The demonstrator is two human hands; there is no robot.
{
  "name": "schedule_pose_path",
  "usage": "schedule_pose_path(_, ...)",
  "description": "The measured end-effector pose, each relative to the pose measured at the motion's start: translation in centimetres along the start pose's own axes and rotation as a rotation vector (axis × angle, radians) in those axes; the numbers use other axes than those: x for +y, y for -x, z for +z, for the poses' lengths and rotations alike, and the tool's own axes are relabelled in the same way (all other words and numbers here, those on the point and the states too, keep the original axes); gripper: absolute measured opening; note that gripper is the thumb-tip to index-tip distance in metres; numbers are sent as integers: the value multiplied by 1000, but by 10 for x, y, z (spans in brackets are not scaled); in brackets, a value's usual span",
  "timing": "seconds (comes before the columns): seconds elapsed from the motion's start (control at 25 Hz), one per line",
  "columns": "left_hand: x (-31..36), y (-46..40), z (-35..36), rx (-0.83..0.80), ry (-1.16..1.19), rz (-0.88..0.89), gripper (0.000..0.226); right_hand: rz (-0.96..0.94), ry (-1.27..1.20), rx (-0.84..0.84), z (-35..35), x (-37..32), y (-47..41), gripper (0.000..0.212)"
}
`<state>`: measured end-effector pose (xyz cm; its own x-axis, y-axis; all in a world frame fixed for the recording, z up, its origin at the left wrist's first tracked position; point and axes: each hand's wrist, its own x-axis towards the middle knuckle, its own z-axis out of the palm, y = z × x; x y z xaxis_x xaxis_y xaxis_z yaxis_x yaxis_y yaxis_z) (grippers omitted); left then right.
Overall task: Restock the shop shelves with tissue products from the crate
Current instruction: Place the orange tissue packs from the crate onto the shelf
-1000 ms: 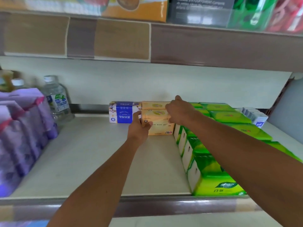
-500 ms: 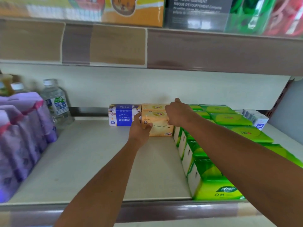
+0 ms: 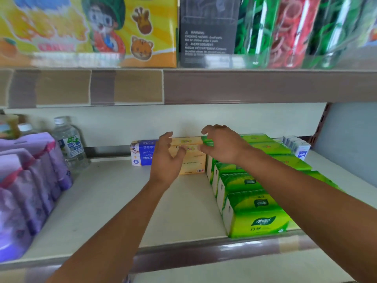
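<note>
In the head view, both bare forearms reach from the bottom of the frame toward the back of a pale shelf (image 3: 114, 203) at centre. The left hand (image 3: 166, 160) hovers just in front of the yellow tissue packs (image 3: 191, 158), its fingers spread and loosely bent, holding nothing; whether a fingertip grazes the wrapper cannot be told. The right hand (image 3: 222, 146) is raised beside it, to the right of centre, fingers apart and curved in a loose claw above the seam between the yellow packs and the green tissue packs (image 3: 253, 209), also holding nothing. The yellow packs sit stacked against the back wall, just right of a blue and white tissue pack (image 3: 142, 155) that touches them on the left. The green packs run in a row from the back wall to the shelf's front edge at lower right, with more green ones laid flat behind the right forearm. Small white and blue boxes (image 3: 296, 146) stand at the far right by the shelf bracket. At the left edge lean purple packages (image 3: 30, 180), with a clear water bottle (image 3: 69, 144) behind them. Across the top of the frame, the upper shelf carries a yellow cartoon box (image 3: 130, 31), a dark box with warning print (image 3: 206, 31) and clear tubes of green and red bands (image 3: 285, 31), all blurred.
</note>
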<state>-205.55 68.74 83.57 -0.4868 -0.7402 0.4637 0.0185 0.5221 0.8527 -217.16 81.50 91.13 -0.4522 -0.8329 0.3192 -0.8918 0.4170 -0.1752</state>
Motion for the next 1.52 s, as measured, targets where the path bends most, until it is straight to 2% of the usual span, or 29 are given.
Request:
schedule_pose_path(0.12,46,39,12,-137,17,131,43,32,-142,178,-23,17,72,48)
schedule_pose_path(0.32,115,115,69,-361,65,339,40,216,-142,398,-55,64,218,45)
schedule_pose_path(0.48,164,205,138,-660,194,435,37,524,-90,467,-70,104,354,40)
schedule_pose_path(0.64,172,298,210,-954,277,379,37,886,-67,436,-63,136,479,37)
schedule_pose_path(0.8,152,393,271,-1271,255,267,30,1221,-132,358,-21,166,586,36)
schedule_pose_path(0.92,126,442,309,-1390,176,148,30,1445,-246,233,32,191,638,42)
schedule_pose_path(1.04,96,489,348,-1475,73,36,33,1597,-318,33,96,223,681,48)
schedule_pose_path(1.2,58,540,390,-1540,-40,-81,39,1589,-300,-298,164,263,721,70)
schedule_pose_path(1.32,33,569,411,-1585,-129,-120,38,1490,-162,-474,203,297,748,72)
schedule_pose_path(1.52,5,586,425,-1595,-234,-182,42,1372,-67,-637,244,323,768,94)
